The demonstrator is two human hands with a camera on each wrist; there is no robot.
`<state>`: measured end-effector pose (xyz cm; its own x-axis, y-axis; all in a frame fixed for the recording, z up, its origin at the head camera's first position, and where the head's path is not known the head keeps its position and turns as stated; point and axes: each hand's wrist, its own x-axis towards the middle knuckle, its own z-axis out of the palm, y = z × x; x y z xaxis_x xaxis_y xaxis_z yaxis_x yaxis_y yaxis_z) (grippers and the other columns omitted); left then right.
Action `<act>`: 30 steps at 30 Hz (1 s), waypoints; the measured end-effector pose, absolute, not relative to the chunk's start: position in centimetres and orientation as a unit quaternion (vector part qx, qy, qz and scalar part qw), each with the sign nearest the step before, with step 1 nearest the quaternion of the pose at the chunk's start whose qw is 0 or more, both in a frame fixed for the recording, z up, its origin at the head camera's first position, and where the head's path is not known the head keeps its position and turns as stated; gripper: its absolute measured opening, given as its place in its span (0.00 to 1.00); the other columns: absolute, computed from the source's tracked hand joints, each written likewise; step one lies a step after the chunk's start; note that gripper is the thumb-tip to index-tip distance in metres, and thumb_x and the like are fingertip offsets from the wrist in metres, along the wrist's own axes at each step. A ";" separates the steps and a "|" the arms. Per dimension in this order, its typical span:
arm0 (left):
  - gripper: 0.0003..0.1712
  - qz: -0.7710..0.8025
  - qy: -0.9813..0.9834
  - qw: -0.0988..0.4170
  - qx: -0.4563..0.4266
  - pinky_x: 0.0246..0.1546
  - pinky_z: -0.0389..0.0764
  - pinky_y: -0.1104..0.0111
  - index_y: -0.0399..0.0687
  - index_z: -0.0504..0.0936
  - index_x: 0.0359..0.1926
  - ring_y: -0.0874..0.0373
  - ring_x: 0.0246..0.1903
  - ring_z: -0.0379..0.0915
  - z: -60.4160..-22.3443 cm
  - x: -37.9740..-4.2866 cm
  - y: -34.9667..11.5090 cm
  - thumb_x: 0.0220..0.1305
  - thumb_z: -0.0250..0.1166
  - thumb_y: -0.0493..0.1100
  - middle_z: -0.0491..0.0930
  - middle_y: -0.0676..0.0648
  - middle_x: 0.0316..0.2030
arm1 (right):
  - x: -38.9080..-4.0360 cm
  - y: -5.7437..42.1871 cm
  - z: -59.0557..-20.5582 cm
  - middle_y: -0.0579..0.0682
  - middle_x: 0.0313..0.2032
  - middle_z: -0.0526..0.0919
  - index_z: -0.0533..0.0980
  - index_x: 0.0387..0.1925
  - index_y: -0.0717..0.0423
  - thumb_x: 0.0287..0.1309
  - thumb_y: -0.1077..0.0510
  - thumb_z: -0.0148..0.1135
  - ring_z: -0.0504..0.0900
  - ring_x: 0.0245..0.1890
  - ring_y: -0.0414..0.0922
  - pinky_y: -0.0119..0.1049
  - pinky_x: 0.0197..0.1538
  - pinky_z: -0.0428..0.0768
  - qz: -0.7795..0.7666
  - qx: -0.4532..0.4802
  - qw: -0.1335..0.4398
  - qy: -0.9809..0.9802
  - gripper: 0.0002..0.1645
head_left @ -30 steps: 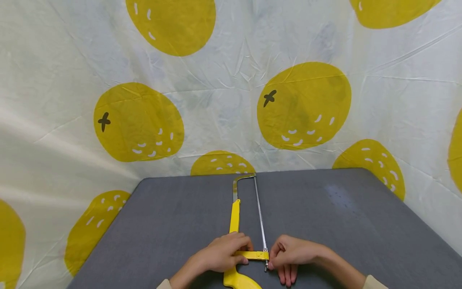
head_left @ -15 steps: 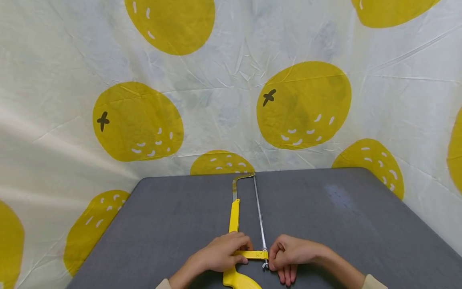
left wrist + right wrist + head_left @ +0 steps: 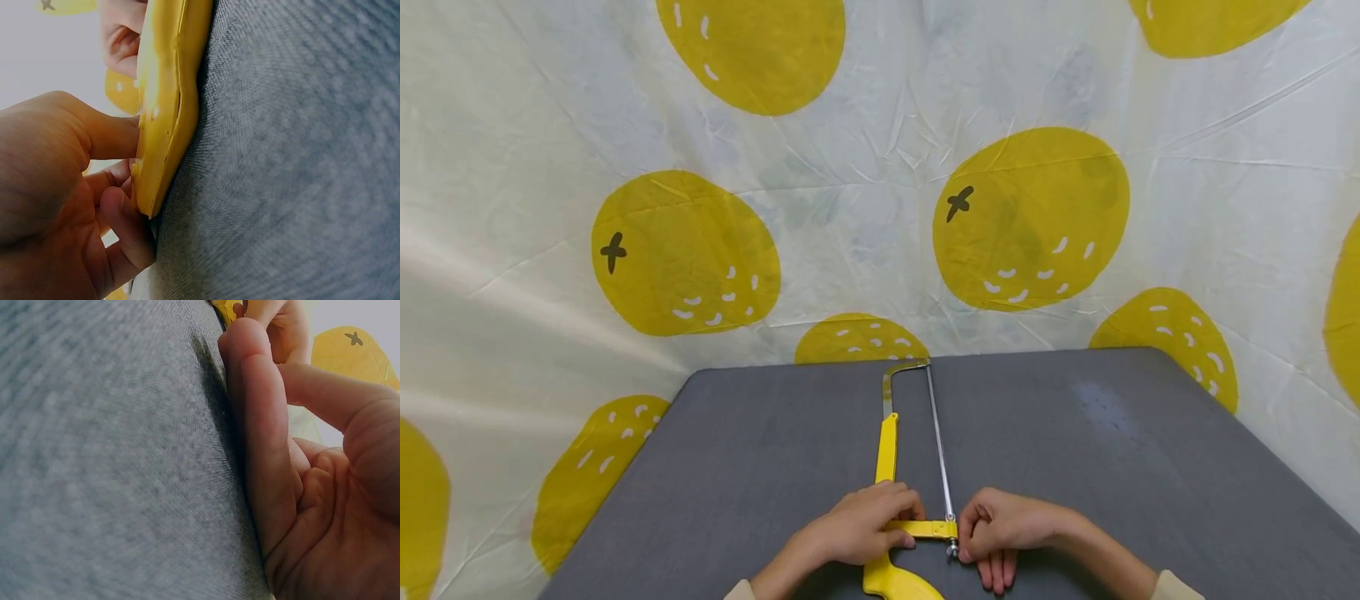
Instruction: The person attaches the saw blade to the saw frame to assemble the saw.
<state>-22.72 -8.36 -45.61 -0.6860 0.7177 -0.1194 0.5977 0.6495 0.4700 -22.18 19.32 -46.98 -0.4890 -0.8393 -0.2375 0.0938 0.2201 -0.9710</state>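
Observation:
A hacksaw lies flat on a grey table, its yellow frame (image 3: 887,450) running away from me and its thin silver blade (image 3: 938,442) along the right side. My left hand (image 3: 872,521) grips the frame where the crossbar meets the yellow handle (image 3: 901,581); the left wrist view shows the thumb against the yellow handle (image 3: 165,125) and fingers curled below it. At the blade's near end sits a small metal wing nut (image 3: 952,549). My right hand (image 3: 1000,529) has thumb and index fingertip pinched at its right side, the other fingers resting on the table. The right wrist view hides the nut.
The grey table (image 3: 760,450) has a pale patch (image 3: 1102,404) at the right. White cloth (image 3: 857,225) printed with yellow fruit hangs behind and along both sides. The saw's far end reaches the table's back edge.
The wing nut has turned, its wings now at a different angle. Both hands and the hacksaw stay almost in place.

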 end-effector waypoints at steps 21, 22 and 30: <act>0.07 0.201 0.892 0.137 0.380 0.35 0.70 0.76 0.67 0.79 0.48 0.72 0.35 0.66 -45.6 -22.7 -8.3 0.71 0.66 0.53 0.72 0.64 0.36 | -22.4 19.6 -47.0 0.84 0.26 0.78 0.76 0.40 0.81 0.63 0.65 0.58 0.86 0.19 0.35 0.28 0.22 0.80 -0.558 -0.288 0.414 0.659 0.16; 0.07 0.200 0.893 0.136 0.380 0.35 0.70 0.76 0.67 0.79 0.48 0.72 0.34 0.66 -45.6 -22.7 -8.3 0.71 0.66 0.53 0.72 0.64 0.36 | -22.4 19.6 -47.0 0.77 0.24 0.82 0.77 0.40 0.79 0.63 0.65 0.59 0.86 0.19 0.35 0.28 0.22 0.80 -0.559 -0.286 0.417 0.657 0.14; 0.08 0.194 0.896 0.139 0.375 0.35 0.70 0.76 0.68 0.79 0.48 0.71 0.35 0.66 -45.6 -22.7 -8.3 0.71 0.67 0.53 0.71 0.64 0.36 | -22.3 19.3 -46.6 0.43 0.19 0.86 0.81 0.38 0.71 0.66 0.57 0.66 0.84 0.18 0.32 0.26 0.21 0.79 -0.555 -0.269 0.429 0.660 0.16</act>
<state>-22.67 -8.27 -45.58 -0.6804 0.7256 -0.1029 0.6178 0.6435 0.4519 -22.27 19.29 -46.63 -0.4871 -0.8311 -0.2683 0.1216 0.2397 -0.9632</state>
